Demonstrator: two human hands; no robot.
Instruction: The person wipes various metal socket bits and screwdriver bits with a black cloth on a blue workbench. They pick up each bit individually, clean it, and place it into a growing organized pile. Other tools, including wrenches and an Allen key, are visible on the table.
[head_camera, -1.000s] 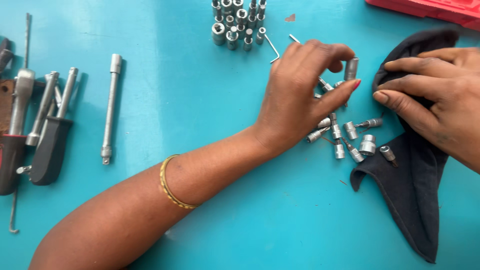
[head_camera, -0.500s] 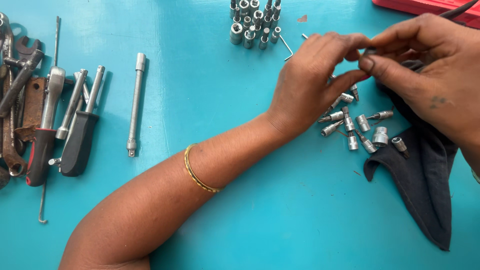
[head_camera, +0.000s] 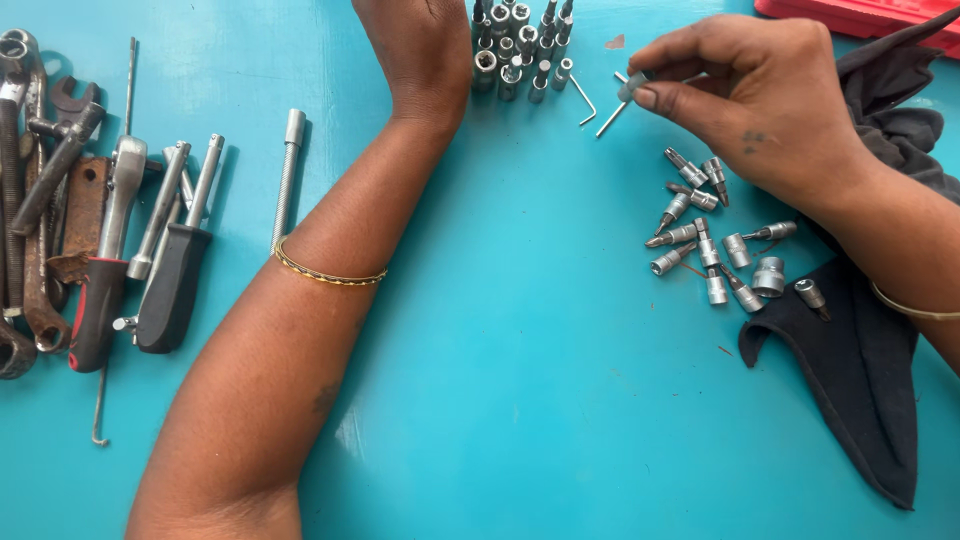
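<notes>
Turquoise table (head_camera: 560, 420) lies bare between both forearms.

arms: bare, sleeveless | left wrist: gold bangle (head_camera: 330, 275) | right wrist: thin bangle (head_camera: 905, 307)

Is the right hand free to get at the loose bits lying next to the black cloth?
Probably, once emptied: the right hand pinches a small bit just above the loose bits, and nothing lies between them. The left hand is away by the upright sockets.
</notes>
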